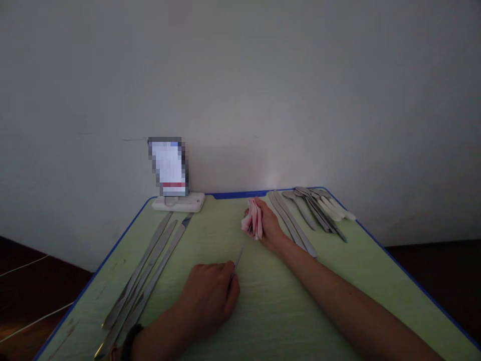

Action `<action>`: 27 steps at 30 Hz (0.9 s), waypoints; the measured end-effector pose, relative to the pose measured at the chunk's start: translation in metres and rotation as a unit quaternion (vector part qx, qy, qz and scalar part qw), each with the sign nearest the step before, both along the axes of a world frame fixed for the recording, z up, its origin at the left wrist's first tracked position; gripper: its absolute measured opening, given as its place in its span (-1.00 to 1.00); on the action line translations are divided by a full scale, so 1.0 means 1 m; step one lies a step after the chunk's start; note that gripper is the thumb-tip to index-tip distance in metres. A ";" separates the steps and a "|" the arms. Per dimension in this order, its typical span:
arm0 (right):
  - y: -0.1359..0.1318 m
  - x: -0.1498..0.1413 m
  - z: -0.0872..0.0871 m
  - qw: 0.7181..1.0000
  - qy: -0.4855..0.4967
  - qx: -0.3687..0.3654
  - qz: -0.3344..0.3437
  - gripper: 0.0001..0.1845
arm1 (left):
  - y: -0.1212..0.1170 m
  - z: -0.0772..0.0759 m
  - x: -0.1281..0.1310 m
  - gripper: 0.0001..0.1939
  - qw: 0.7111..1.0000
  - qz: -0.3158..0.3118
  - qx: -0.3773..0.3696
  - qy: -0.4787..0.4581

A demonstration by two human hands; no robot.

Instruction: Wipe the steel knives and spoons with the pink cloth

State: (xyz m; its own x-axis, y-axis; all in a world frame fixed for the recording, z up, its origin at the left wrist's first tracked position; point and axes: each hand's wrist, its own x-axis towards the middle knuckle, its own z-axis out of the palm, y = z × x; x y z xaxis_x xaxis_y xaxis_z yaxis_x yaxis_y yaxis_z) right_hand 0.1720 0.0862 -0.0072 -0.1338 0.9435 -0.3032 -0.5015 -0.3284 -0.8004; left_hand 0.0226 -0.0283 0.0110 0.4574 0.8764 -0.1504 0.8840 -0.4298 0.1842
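My left hand (208,298) rests on the pale green table (263,311) with its fingers closed round the handle of a table knife (238,260), whose blade points away toward the wall. My right hand (265,225) is farther back at the middle of the table, closed on a bunched pink and white cloth (254,218). The cloth sits just past the knife's tip; I cannot tell whether they touch.
Several long knives (146,273) lie in a row on the left of the table. Knives and spoons (311,210) lie at the back right. A phone on a white stand (176,200) leans by the wall. The table has a blue edge (413,281).
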 end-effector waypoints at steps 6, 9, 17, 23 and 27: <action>-0.001 0.000 0.002 1.000 -0.004 -0.013 0.008 -0.57 | 0.001 -0.001 0.000 -0.68 1.000 -0.001 0.000 0.002; -0.002 -0.001 0.001 1.000 -0.009 -0.006 0.025 -0.55 | 0.001 -0.001 -0.001 -0.68 1.000 -0.003 0.002 0.002; -0.004 -0.003 -0.009 0.986 -0.076 0.100 0.112 -0.44 | 0.001 0.000 -0.001 -0.66 1.000 0.008 -0.007 0.010; -0.009 -0.002 -0.005 0.953 -0.154 0.190 0.179 -0.34 | 0.002 -0.004 -0.001 -0.65 1.000 0.010 0.003 0.012; -0.013 -0.003 -0.002 0.938 -0.198 0.227 0.172 -0.44 | 0.001 -0.003 -0.002 -0.64 1.000 0.012 0.002 0.003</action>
State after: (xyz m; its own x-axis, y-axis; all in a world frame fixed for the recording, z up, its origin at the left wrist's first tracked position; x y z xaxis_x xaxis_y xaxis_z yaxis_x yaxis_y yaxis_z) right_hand 0.1688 0.0734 -0.0094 -0.4161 0.9088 0.0297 -0.0625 0.0040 -0.9980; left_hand 0.0206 -0.0275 0.0077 0.4354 0.8877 -0.1496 0.8951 -0.4094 0.1765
